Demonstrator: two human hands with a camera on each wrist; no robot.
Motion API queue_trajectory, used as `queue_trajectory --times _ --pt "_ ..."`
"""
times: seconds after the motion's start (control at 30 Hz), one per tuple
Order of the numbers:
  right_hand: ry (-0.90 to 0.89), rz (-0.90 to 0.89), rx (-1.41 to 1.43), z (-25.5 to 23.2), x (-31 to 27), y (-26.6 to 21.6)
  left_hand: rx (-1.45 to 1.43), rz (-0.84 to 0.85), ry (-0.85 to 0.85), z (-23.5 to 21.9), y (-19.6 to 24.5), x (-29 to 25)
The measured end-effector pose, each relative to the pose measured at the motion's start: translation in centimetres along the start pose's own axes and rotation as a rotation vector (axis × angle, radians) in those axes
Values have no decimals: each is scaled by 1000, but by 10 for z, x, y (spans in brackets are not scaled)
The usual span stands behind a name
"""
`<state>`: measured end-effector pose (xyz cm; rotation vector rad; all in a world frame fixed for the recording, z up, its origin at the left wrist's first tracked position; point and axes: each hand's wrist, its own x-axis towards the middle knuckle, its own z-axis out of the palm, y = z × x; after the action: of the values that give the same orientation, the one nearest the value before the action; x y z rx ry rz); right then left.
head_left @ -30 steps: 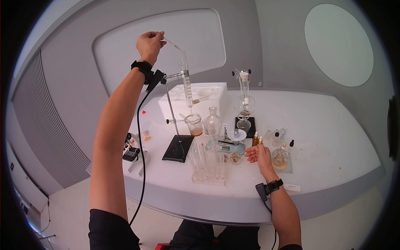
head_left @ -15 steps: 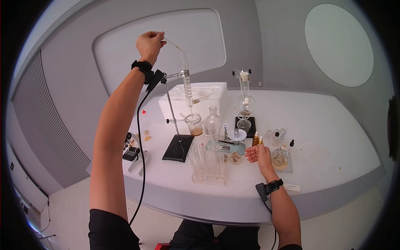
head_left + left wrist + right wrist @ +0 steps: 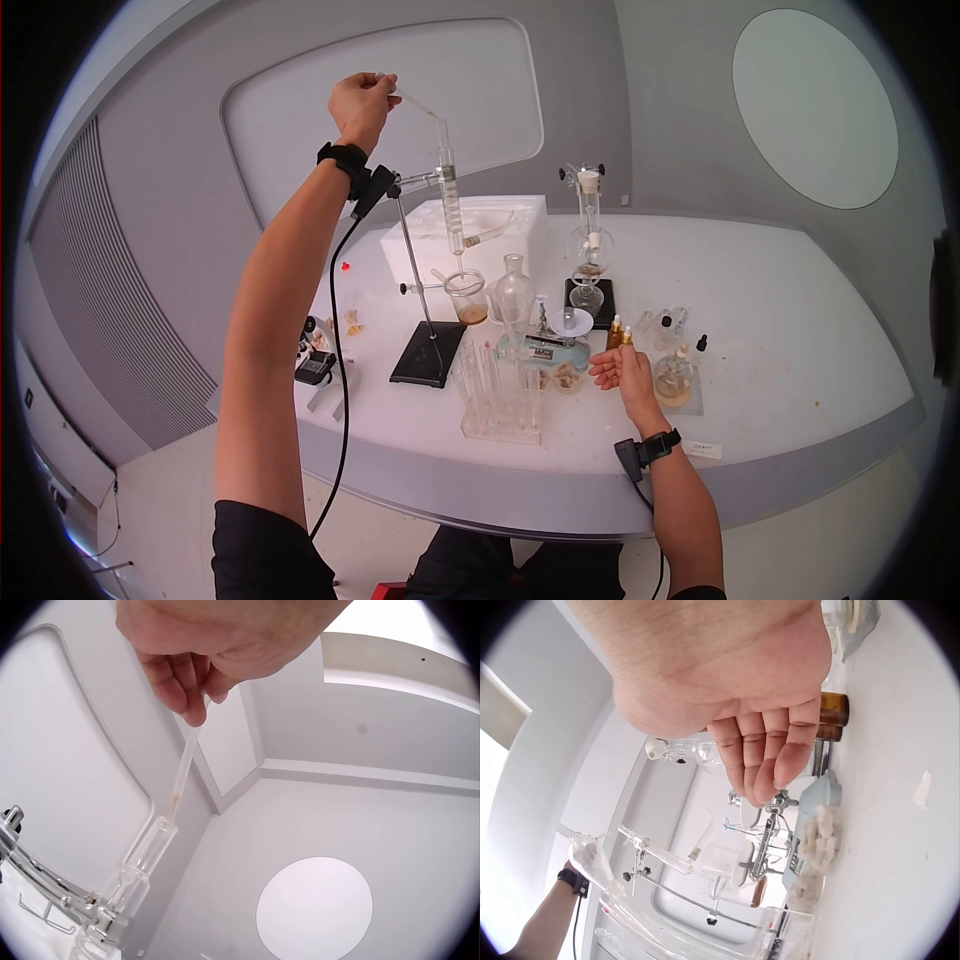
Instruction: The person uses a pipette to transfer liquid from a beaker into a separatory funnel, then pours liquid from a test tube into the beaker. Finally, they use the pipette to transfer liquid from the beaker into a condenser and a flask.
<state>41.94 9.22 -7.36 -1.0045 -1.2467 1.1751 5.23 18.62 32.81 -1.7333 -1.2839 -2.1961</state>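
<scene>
My left hand [image 3: 361, 108] pinches a clear plastic dropper [image 3: 186, 761] between thumb and fingers. The dropper's tip is at the open top of an upright glass condenser tube [image 3: 450, 205], held by a clamp on a stand; a little brownish liquid shows near the tip. Below the tube is a beaker [image 3: 467, 300] with brownish liquid, on the stand's ring. My right hand [image 3: 627, 380] lies low over the table, palm turned inward, fingers relaxed and holding nothing, next to two amber dropper bottles [image 3: 834, 709].
Around the middle stand a test tube rack [image 3: 500, 430], a glass flask [image 3: 513, 290], a blue balance [image 3: 545, 352] and petri dishes. A foam box [image 3: 410, 245] is behind. A second stand with glassware [image 3: 590, 245] is at the back right, a microscope [image 3: 316, 368] at the left.
The head view has shifted very slightly. Both hands keep the same pose, with the dropper still at the tube's top.
</scene>
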Motion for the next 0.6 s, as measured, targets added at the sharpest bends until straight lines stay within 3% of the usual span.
queue_trajectory --times 0.6 --pt "-18 11 -39 -1 2 3 50 17 4 0 -4 2"
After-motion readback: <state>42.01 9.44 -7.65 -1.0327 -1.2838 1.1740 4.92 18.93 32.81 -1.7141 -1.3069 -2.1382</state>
